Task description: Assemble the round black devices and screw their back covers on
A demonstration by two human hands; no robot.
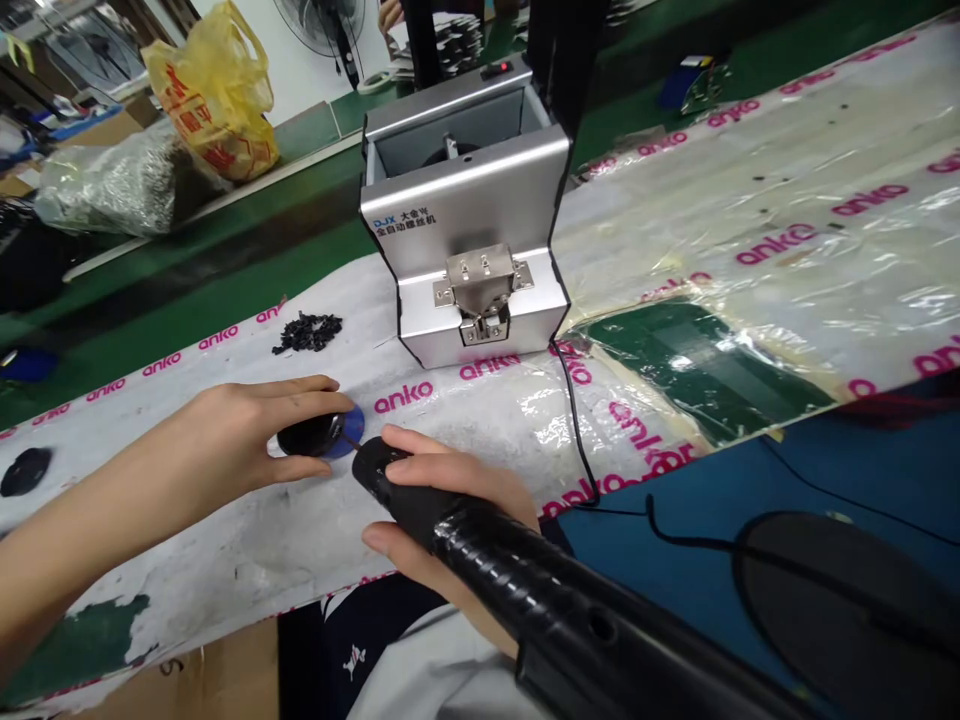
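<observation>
My left hand (255, 430) reaches over the white-covered bench, thumb and fingers closed around a round black part (309, 436). Under its right edge shows a blue disc (352, 428). My right hand (450, 490) is wrapped round a black electric screwdriver (517, 575), which lies slantwise toward the lower right. The screwdriver's tip points left and meets the edge of the black part; the exact contact is too small to make out. Behind both hands stands a silver screw feeder machine (465, 220). A small pile of black screws (307, 332) lies beyond my left hand.
Another black part (26, 470) rests at the far left of the bench sheet (225, 370). A cable (577, 430) runs from the machine over the front edge. At the back are a yellow plastic bag (217, 90), a fan (322, 20) and part of another person's hand (390, 14).
</observation>
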